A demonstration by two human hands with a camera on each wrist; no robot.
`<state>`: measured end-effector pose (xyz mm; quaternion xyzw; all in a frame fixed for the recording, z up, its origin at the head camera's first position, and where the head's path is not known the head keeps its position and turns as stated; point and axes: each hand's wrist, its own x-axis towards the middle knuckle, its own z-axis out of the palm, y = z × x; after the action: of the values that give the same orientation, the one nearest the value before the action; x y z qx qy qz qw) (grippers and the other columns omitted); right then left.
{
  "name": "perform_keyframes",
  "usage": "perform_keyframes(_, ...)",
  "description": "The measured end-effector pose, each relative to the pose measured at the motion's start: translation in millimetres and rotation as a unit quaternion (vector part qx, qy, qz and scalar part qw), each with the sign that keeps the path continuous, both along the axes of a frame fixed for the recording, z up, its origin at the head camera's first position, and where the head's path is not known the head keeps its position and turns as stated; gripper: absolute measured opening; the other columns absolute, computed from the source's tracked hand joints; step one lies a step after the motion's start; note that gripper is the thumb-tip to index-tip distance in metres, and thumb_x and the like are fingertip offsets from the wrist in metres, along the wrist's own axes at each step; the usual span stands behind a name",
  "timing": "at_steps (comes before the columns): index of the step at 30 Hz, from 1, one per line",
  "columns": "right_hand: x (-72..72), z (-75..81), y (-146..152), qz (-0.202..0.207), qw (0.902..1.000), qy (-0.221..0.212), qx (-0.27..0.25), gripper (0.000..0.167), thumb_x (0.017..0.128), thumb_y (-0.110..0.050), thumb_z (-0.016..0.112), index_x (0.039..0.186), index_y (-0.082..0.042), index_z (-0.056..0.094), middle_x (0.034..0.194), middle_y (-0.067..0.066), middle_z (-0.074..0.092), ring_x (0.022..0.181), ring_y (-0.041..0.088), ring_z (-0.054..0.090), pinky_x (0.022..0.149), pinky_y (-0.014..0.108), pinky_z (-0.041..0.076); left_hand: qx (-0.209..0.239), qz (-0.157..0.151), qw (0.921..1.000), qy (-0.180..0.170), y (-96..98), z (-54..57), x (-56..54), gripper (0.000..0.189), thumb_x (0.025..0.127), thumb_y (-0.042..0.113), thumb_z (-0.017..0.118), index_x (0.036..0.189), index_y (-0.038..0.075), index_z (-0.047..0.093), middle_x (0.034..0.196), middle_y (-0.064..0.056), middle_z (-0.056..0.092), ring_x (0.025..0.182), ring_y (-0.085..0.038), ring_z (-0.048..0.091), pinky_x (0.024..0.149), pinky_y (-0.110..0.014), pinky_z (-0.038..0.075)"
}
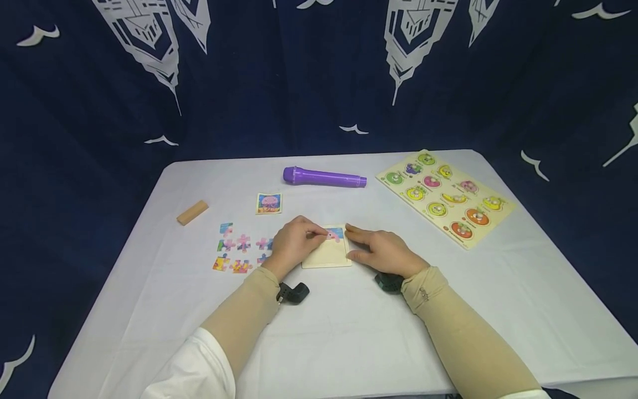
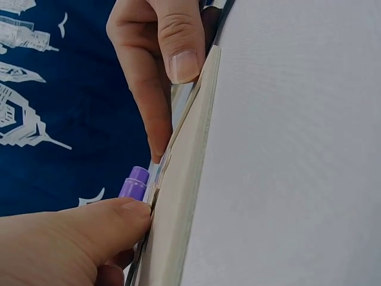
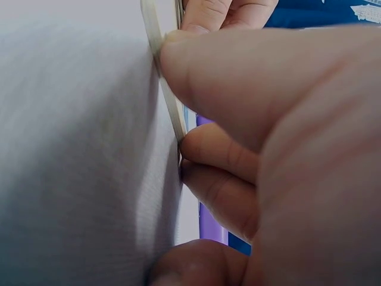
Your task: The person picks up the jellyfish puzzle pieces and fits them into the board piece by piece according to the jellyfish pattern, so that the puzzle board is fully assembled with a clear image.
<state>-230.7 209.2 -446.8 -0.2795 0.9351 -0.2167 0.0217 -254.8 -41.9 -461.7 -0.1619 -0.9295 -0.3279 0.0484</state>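
A small square wooden puzzle board (image 1: 324, 257) lies on the white table in front of me, with blue and pink pieces (image 1: 338, 233) along its upper right part. My left hand (image 1: 295, 244) reaches over the board's left side. Its thumb and forefinger pinch a pink puzzle piece (image 1: 330, 236) at the laid pieces, largely hidden by the fingertips. At the board's right edge is my right hand (image 1: 381, 249), thumb and fingers extended and touching the side. In the right wrist view, its thumb (image 3: 196, 62) lies against the board's edge (image 3: 169, 101).
Loose jigsaw pieces (image 1: 241, 266) lie left of my left hand, some partly behind it. Beyond them are a picture card (image 1: 269, 203) and a wooden block (image 1: 192, 213). A purple toy microphone (image 1: 324, 177) lies at the back, a fruit board (image 1: 446, 197) at the right.
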Motion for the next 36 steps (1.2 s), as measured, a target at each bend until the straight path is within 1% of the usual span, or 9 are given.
perform_keyframes(7, -1.5, -2.1, 0, 0.001, 1.0000, 0.002, 0.000, 0.061, 0.098, -0.041, 0.070, 0.149, -0.012, 0.054, 0.157, 0.002, 0.048, 0.134, 0.027, 0.057, 0.103, 0.048, 0.052, -0.014, -0.006, 0.9998, 0.008, 0.9, 3.3, 2.6, 0.010, 0.094, 0.031, 0.078, 0.102, 0.029, 0.083, 0.106, 0.005, 0.069, 0.096, -0.015, 0.067, 0.077, -0.035, 0.055)
perform_keyframes(11, -2.4, -3.3, 1, 0.004, 1.0000, 0.004, 0.000, 0.061, 0.098, -0.042, 0.070, 0.149, -0.012, 0.054, 0.157, 0.002, 0.048, 0.135, 0.027, 0.057, 0.103, 0.048, 0.052, -0.023, -0.012, 0.9995, 0.015, 1.5, 1.9, 2.8, 0.011, 0.094, 0.033, 0.077, 0.103, 0.030, 0.082, 0.109, 0.005, 0.068, 0.096, -0.015, 0.067, 0.075, -0.034, 0.055)
perform_keyframes(16, -2.7, -1.9, 1, 0.005, 1.0000, 0.002, 0.000, 0.061, 0.098, -0.041, 0.070, 0.149, -0.012, 0.054, 0.157, 0.002, 0.048, 0.134, 0.027, 0.057, 0.103, 0.048, 0.052, -0.035, -0.020, 0.9989, 0.026, 2.6, -0.7, 1.7, 0.012, 0.096, 0.034, 0.075, 0.105, 0.031, 0.082, 0.110, 0.006, 0.066, 0.093, -0.013, 0.066, 0.072, -0.032, 0.054)
perform_keyframes(22, -1.6, 0.2, 1, 0.002, 1.0000, -0.002, 0.003, 0.062, 0.098, -0.041, 0.070, 0.150, -0.011, 0.053, 0.157, 0.003, 0.048, 0.134, 0.028, 0.057, 0.104, 0.048, 0.051, -0.044, 0.007, 0.9989, 0.015, 5.0, -0.5, 0.1, 0.014, 0.095, 0.037, 0.075, 0.105, 0.029, 0.080, 0.107, 0.008, 0.067, 0.096, -0.015, 0.067, 0.077, -0.036, 0.056)
perform_keyframes(25, -1.1, 1.6, 0, 0.000, 1.0000, -0.005, 0.003, 0.062, 0.098, -0.041, 0.070, 0.150, -0.011, 0.053, 0.157, 0.003, 0.048, 0.135, 0.028, 0.056, 0.104, 0.049, 0.051, -0.035, 0.019, 0.9992, 0.008, 6.4, 0.4, -0.2, 0.015, 0.093, 0.038, 0.077, 0.104, 0.027, 0.078, 0.105, 0.006, 0.067, 0.095, -0.016, 0.067, 0.079, -0.038, 0.056)
perform_keyframes(28, -0.7, 2.0, 0, -0.003, 1.0000, -0.008, 0.003, 0.061, 0.098, -0.041, 0.069, 0.150, -0.012, 0.053, 0.157, 0.002, 0.048, 0.136, 0.028, 0.056, 0.104, 0.049, 0.051, -0.025, 0.023, 0.9994, 0.006, 6.8, 0.8, 0.6, 0.017, 0.093, 0.038, 0.078, 0.104, 0.025, 0.077, 0.104, 0.005, 0.066, 0.094, -0.016, 0.066, 0.080, -0.039, 0.055)
perform_keyframes(31, -0.7, 1.4, 0, -0.003, 1.0000, -0.007, 0.005, 0.061, 0.098, -0.041, 0.069, 0.150, -0.012, 0.053, 0.158, 0.002, 0.047, 0.136, 0.028, 0.056, 0.104, 0.049, 0.051, -0.008, 0.022, 0.9997, 0.004, 5.6, 0.8, 1.2, 0.024, 0.092, 0.043, 0.077, 0.107, 0.024, 0.076, 0.105, 0.005, 0.066, 0.095, -0.017, 0.067, 0.082, -0.039, 0.055)
perform_keyframes(34, -1.3, 0.9, 0, -0.002, 1.0000, -0.007, 0.005, 0.061, 0.098, -0.042, 0.069, 0.150, -0.012, 0.053, 0.158, 0.001, 0.047, 0.136, 0.028, 0.056, 0.104, 0.049, 0.051, 0.035, 0.026, 0.9990, -0.009, 0.6, 5.5, 0.9, 0.031, 0.092, 0.047, 0.075, 0.112, 0.023, 0.075, 0.107, 0.004, 0.067, 0.100, -0.017, 0.067, 0.086, -0.039, 0.054)
perform_keyframes(36, -1.6, 1.0, 0, 0.000, 1.0000, -0.007, 0.005, 0.062, 0.098, -0.042, 0.069, 0.150, -0.013, 0.053, 0.158, 0.001, 0.047, 0.136, 0.027, 0.055, 0.105, 0.049, 0.050, 0.087, 0.036, 0.9952, -0.025, -7.1, 13.2, -0.2, 0.031, 0.094, 0.045, 0.073, 0.114, 0.021, 0.075, 0.107, 0.002, 0.068, 0.101, -0.019, 0.066, 0.088, -0.039, 0.052)
